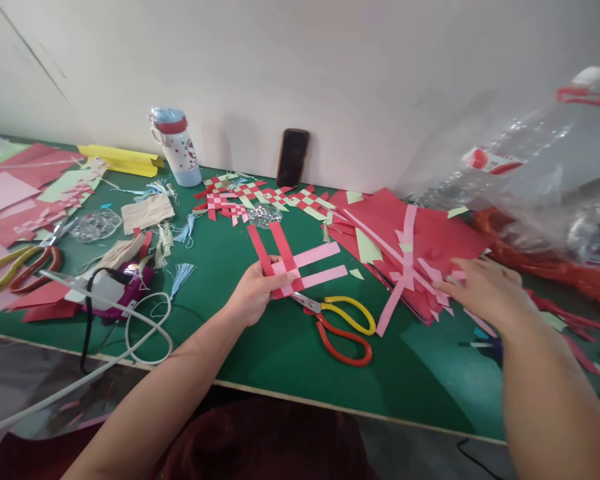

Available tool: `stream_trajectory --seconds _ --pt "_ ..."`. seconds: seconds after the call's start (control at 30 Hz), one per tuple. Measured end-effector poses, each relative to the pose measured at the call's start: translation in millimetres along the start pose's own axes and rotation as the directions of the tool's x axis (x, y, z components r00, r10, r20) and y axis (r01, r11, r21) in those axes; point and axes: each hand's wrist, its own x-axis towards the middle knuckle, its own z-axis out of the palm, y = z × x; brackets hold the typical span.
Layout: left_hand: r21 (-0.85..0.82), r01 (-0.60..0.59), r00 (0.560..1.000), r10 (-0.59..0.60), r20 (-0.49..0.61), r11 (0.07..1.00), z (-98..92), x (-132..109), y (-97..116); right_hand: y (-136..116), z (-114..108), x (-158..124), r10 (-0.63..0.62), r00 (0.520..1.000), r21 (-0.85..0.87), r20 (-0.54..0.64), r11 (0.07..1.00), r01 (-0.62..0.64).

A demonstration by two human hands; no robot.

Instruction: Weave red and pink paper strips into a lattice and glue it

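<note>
My left hand [256, 288] is closed on a woven piece of paper strips [286, 272], with two red strips pointing up and two pink ones pointing right. Just below it, scissors [347, 327] with one yellow and one orange handle lie on the green table, blade tips hidden near the held paper. Over at the right, my right hand [487, 293] hovers above or touches loose pink paper strips [409, 247] on a pile of red paper [385, 210]. Its fingers look stretched forward and apart; whether they touch a strip is hard to tell.
A phone [293, 158] and a water bottle [177, 147] stand by the wall. Woven paper pieces [275, 197] lie behind. Leftward are a purple device [130, 287] with cables, tassels [183, 277] and more scissors [35, 260]. A clear plastic bottle [520, 147] leans at the right.
</note>
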Motion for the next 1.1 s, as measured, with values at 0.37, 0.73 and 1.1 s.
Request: stream_trajectory --seconds 0.37,0.73,1.1 --pt "0.111 0.131 0.97 -0.151 0.192 0.985 -0.8 -9.2 6.1 -119.6 -57.3 -22.9 -0.103 0.988 0.646 0.117 0.763 0.003" --pt "0.199 0.153 0.895 -0.221 0.388 0.968 1.1 -16.1 16.0 -175.1 -53.9 -40.3 -0.591 0.648 0.868 0.481 0.422 -0.259" --pt "0.21 0.123 0.915 -0.193 0.355 0.97 -1.5 -11.3 14.7 -182.4 -32.7 -71.2 -0.434 0.774 0.887 0.461 0.184 -0.425"
